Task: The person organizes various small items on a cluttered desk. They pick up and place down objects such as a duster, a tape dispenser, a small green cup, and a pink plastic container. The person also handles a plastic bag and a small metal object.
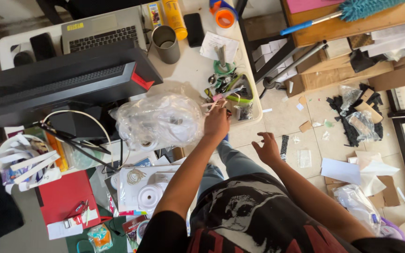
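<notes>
We reached our left hand (217,122) out to the front edge of the white table (183,70), fingers pinched on a thin pale strip (213,101) that lay just beside the heap of scissors and small tools (228,89). That heap sat tight against the table's right corner, with the crumpled clear plastic bag (158,119) crowding it from the left, so there was little bare tabletop around the hand. Our right hand (266,149) hung loose and empty with fingers spread, out past the table edge above the tiled floor (287,117). The floor there had paper scraps and black offcuts (352,122) scattered to the right. A metal cup (166,43) stood farther back, near the laptop (103,29).
</notes>
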### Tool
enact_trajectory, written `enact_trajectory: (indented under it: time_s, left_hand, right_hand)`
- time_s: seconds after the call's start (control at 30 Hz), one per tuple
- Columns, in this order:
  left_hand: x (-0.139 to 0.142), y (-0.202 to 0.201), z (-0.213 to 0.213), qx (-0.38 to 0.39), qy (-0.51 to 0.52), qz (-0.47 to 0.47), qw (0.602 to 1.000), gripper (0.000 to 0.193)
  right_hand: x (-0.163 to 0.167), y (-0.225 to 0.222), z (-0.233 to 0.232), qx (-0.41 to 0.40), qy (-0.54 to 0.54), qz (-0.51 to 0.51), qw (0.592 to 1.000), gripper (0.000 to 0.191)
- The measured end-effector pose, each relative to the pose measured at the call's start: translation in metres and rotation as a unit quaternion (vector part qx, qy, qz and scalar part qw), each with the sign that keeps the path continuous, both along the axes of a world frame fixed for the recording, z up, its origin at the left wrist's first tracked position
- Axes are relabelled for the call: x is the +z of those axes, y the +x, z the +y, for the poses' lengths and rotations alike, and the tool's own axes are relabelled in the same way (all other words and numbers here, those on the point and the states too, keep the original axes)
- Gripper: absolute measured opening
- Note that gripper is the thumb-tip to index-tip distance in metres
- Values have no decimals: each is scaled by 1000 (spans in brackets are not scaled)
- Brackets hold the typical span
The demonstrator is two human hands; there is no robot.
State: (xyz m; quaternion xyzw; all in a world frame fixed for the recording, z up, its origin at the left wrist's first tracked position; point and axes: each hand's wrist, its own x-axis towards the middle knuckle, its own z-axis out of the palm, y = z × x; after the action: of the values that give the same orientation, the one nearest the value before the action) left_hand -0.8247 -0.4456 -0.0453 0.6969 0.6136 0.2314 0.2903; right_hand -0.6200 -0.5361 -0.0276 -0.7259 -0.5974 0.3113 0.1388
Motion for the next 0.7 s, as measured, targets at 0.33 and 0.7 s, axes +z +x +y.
enact_trajectory:
  time_s: [0.33,0.7]
  left_hand:
    - [-8,103,15,106,-81,101,986,90]
    - [-30,145,36,157,-95,220,958,92]
  right_hand:
    - [-2,51,7,21,15,44,999,51]
    - [-11,206,74,128,-91,101,982,49]
